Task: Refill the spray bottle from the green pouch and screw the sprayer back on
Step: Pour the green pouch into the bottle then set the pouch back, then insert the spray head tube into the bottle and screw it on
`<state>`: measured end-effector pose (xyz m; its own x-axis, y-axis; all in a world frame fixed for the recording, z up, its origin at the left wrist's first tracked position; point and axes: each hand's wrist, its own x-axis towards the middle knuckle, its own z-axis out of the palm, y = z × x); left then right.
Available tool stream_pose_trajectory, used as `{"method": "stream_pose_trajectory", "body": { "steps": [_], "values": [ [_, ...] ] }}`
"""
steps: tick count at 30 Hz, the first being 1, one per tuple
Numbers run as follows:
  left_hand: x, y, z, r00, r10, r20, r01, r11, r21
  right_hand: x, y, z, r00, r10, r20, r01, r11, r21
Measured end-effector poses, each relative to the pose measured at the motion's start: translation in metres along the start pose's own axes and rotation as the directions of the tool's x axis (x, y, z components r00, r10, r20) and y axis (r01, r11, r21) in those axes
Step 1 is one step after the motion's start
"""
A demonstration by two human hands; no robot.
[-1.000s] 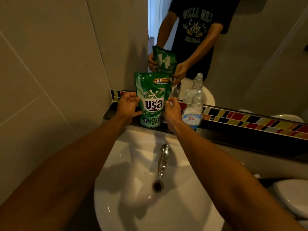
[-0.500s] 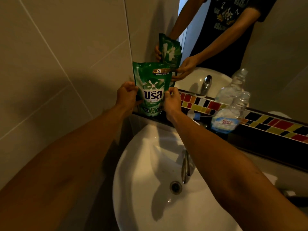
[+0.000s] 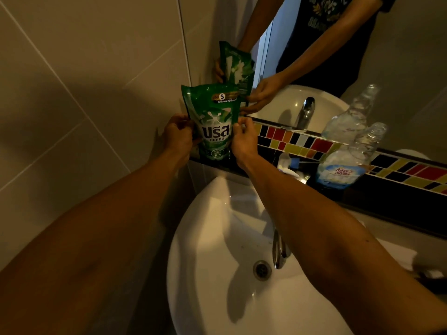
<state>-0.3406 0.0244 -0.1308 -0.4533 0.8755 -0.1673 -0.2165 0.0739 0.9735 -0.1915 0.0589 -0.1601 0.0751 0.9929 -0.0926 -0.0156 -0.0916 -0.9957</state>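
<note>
The green pouch [image 3: 214, 117] stands upright on the dark ledge [image 3: 377, 197] behind the sink, against the wall corner. My left hand [image 3: 177, 135] holds its left edge and my right hand [image 3: 243, 140] holds its right edge. The clear spray bottle [image 3: 348, 158], with a blue label and no sprayer on its neck, stands on the ledge to the right. A white and blue sprayer head [image 3: 286, 166] lies on the ledge between the pouch and the bottle.
A white sink [image 3: 217, 250] with a chrome tap [image 3: 278, 250] and a drain [image 3: 261, 269] lies below my arms. A mirror [image 3: 399, 68] above a strip of coloured tiles [image 3: 302, 141] reflects the pouch, hands and bottle. Tiled wall stands at the left.
The view has swung left and down, so the bottle sits further right. Both hands stay on the pouch's sides, and the pouch stands in the same place on the ledge.
</note>
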Motion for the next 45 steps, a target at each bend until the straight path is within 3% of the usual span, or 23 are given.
{"method": "stream_pose_trajectory", "body": {
  "steps": [5, 10, 22, 31, 34, 39, 45],
  "values": [
    [-0.009, -0.002, 0.001, 0.998, -0.029, -0.049, 0.032, 0.998, 0.063, -0.013, -0.011, -0.013, 0.999, 0.022, 0.034, -0.020, 0.999, -0.030],
    [-0.045, -0.012, 0.006, 0.991, -0.051, -0.121, 0.084, 0.955, 0.284, -0.039, -0.007, -0.050, 0.998, 0.010, -0.058, -0.016, 0.995, -0.103],
    [-0.120, -0.041, 0.090, 0.963, -0.015, 0.269, -0.156, 0.784, 0.601, -0.116, 0.004, -0.184, 0.947, -0.125, -0.297, 0.065, 0.977, -0.205],
    [-0.128, -0.062, 0.144, 0.952, -0.040, 0.305, -0.192, 0.699, 0.689, -0.118, -0.004, -0.260, 0.886, -0.187, -0.425, 0.096, 0.969, -0.228],
    [-0.128, -0.071, 0.158, 0.953, -0.047, 0.300, -0.185, 0.695, 0.695, -0.103, -0.009, -0.277, 0.907, -0.184, -0.379, 0.075, 0.956, -0.285],
    [-0.117, -0.089, 0.181, 0.967, -0.084, 0.240, -0.122, 0.674, 0.728, -0.074, -0.023, -0.294, 0.972, -0.143, -0.184, 0.092, 0.961, -0.262],
    [-0.108, -0.114, 0.203, 0.986, -0.105, 0.127, -0.026, 0.663, 0.748, -0.054, -0.030, -0.302, 0.990, -0.133, -0.044, 0.113, 0.945, -0.308]
  ]
}}
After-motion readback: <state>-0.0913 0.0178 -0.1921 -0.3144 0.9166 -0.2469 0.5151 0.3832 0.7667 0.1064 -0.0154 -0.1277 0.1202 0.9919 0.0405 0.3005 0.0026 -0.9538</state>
